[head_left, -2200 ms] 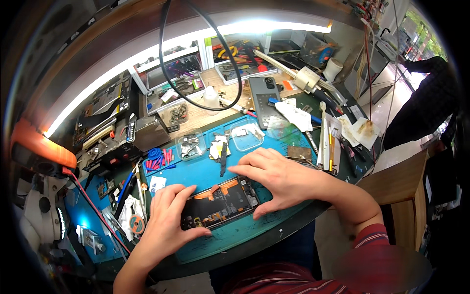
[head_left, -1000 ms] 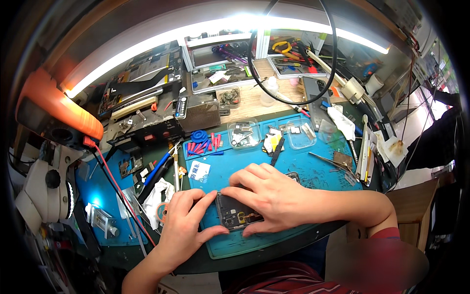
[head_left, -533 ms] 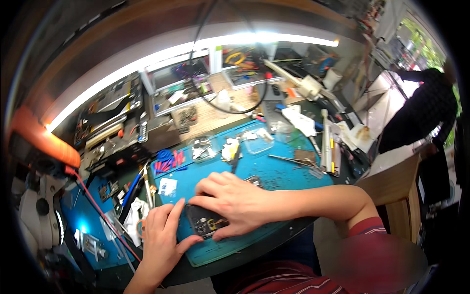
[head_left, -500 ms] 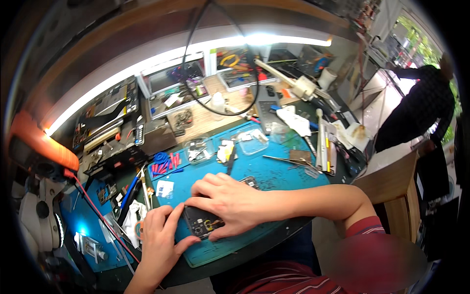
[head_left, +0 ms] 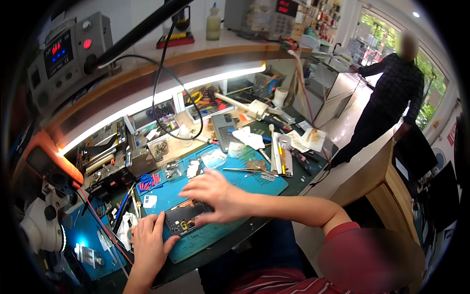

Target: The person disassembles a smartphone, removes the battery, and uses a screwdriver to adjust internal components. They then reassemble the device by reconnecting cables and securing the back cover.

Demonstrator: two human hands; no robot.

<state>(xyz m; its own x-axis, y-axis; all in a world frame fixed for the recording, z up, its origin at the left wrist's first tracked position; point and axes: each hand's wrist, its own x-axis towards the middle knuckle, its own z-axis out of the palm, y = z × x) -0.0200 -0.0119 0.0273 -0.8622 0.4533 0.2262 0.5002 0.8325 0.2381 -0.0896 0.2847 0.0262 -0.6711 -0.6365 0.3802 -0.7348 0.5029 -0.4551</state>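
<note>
Phone [head_left: 177, 221] is laid left-to-right. Its left end is framed by left hand [head_left: 151, 241], grip unclear; right end overhung by right hand [head_left: 219, 197], fingers spread.

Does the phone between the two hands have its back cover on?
No, the phone lies open between the left hand and right hand, with orange strips showing inside.
</note>
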